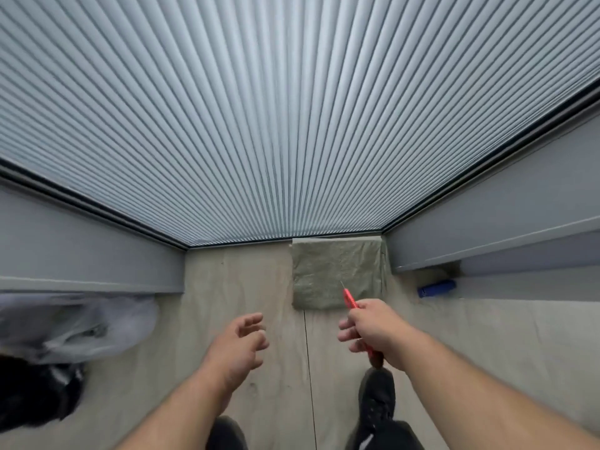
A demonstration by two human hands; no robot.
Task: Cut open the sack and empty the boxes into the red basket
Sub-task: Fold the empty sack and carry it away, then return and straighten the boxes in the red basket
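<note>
A grey-green woven sack lies flat on the pale wooden floor against the bottom of a ribbed roller shutter. My right hand is closed around a red utility knife, whose thin blade points up over the sack's near right corner. The blade tip hovers just above the sack; contact cannot be told. My left hand hangs in the air to the left of the sack, fingers spread and empty. No red basket and no boxes are in view.
The roller shutter fills the upper view, with grey walls on both sides. A blue cylindrical object lies by the right wall. Clear plastic wrap and something black sit at the left. My shoes stand below.
</note>
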